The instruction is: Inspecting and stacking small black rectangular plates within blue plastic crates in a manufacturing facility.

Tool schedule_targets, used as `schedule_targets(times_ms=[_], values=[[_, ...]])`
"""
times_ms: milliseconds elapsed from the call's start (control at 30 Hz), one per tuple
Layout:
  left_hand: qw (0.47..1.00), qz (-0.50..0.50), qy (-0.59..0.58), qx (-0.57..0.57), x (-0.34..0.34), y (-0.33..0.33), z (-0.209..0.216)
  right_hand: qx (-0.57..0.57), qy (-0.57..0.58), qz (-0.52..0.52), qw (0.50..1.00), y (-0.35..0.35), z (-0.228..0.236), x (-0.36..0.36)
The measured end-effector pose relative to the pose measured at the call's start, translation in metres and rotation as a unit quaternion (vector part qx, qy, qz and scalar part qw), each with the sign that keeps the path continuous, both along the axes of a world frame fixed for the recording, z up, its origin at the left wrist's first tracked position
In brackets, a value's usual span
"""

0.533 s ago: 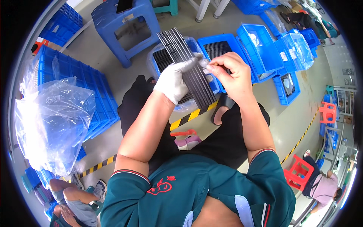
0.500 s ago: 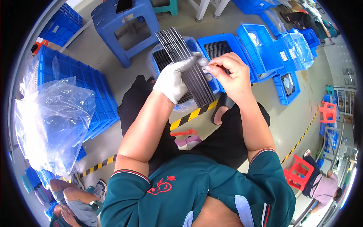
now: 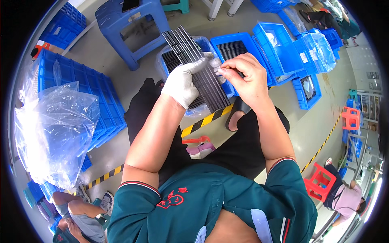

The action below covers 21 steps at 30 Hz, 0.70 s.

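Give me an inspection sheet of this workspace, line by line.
Surface: grey floor with yellow-and-black tape.
Job's things: bundle of black strips, held up; more strips in the blue crate beyond.
Clutter: clear plastic bag against stacked crates at left.
Grips: left grip, gloved, clasps the bundle; right grip, bare, close beside it, contents unclear.
Cables: nothing seen.
Surroundings: blue stool ahead; person at lower left, another person by a red stool at right.

- Black strips (image 3: pixel 208 83): smooth, streaked with sheen; metal or plastic, I can't tell from here.
- Left hand's glove (image 3: pixel 180 85): white cloth, matt.
- Stacked crates (image 3: pixel 79 77): blue plastic, smooth.
- Bag (image 3: pixel 60 129): clear plastic film, glossy, crinkled.
- Stool (image 3: pixel 106 18): plastic, low sheen.
- Shirt (image 3: pixel 194 190): green cloth, matt.
- Floor (image 3: pixel 302 129): smooth, faintly glossy.
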<state>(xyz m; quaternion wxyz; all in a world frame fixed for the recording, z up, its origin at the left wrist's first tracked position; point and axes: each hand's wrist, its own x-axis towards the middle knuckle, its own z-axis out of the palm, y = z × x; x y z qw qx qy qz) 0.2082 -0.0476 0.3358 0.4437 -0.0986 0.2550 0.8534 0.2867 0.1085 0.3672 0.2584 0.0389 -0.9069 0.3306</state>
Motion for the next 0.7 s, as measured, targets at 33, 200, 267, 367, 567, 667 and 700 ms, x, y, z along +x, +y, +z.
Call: schedule_targets(times_ms=[33,200,267,367,567,667,700], values=[[1.0,0.002,-0.005,0.01,-0.001,0.0,-0.001,0.0,0.0,0.0,1.0,0.0,0.0,0.0],[1.0,0.005,0.007,-0.018,0.0,0.001,0.0,0.019,0.007,0.016,1.0,0.0,-0.001,-0.001],[1.0,0.01,-0.002,-0.023,-0.001,0.001,-0.001,0.037,0.006,0.033,0.999,0.0,0.0,-0.003],[1.0,0.013,0.012,0.001,-0.003,0.001,-0.01,0.088,0.022,0.059,0.994,-0.003,0.0,-0.004],[1.0,0.012,0.003,0.013,-0.003,0.0,-0.01,0.138,0.029,0.051,0.989,-0.007,0.001,-0.005],[1.0,0.022,-0.009,-0.007,-0.002,0.001,-0.003,0.101,0.035,0.033,0.994,-0.009,0.002,-0.004],[0.999,0.028,-0.018,-0.028,-0.001,0.001,-0.001,0.072,0.028,0.03,0.997,-0.009,0.002,-0.005]])
